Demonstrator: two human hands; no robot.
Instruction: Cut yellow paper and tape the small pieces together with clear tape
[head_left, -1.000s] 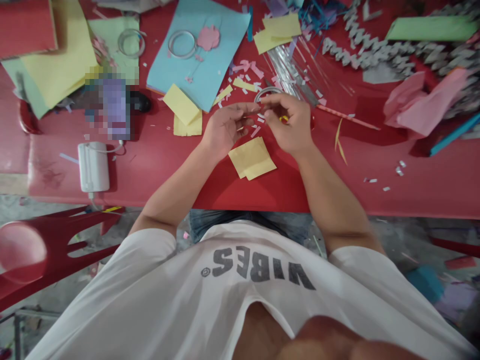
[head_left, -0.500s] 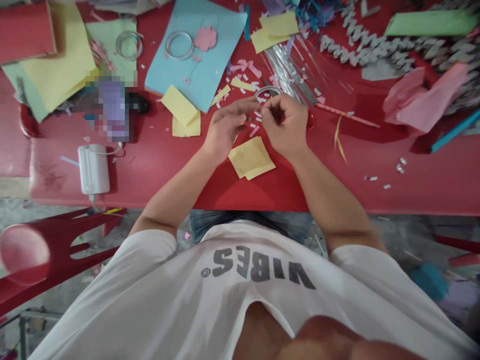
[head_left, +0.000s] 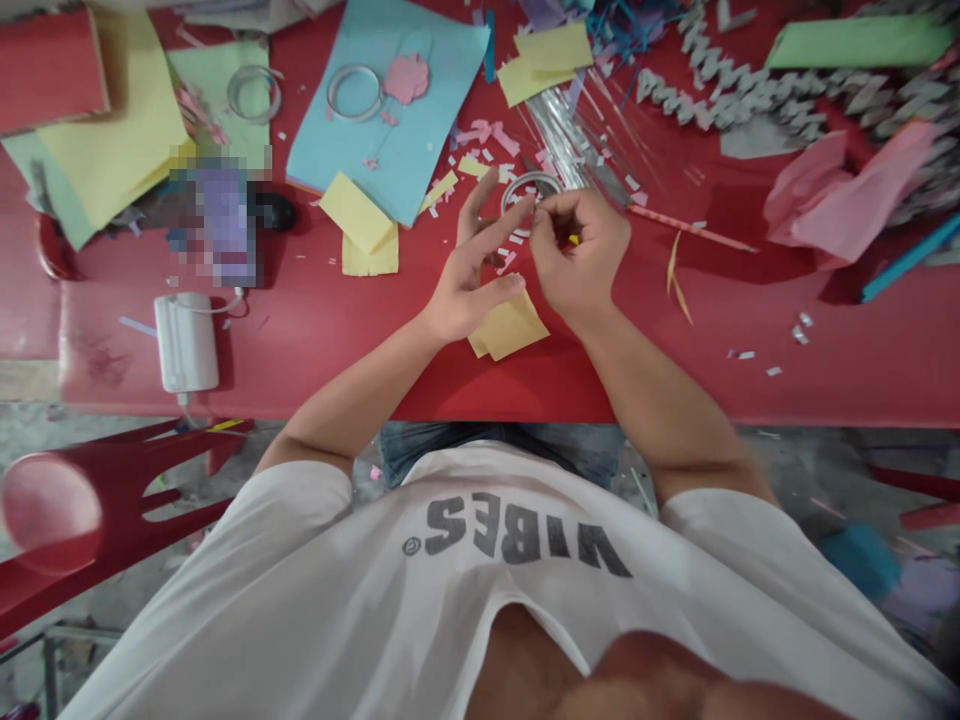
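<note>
My left hand (head_left: 471, 275) is splayed and empty; my right hand (head_left: 583, 258) curls its fingers (head_left: 561, 206) around a tiny yellow scrap (head_left: 574, 239) over the red counter (head_left: 315, 340).

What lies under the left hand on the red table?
A folded yellow paper lies under the left hand; the thumb covers its upper left corner. Small paper scraps show beside the hand. What else the palm hides cannot be seen.
</note>
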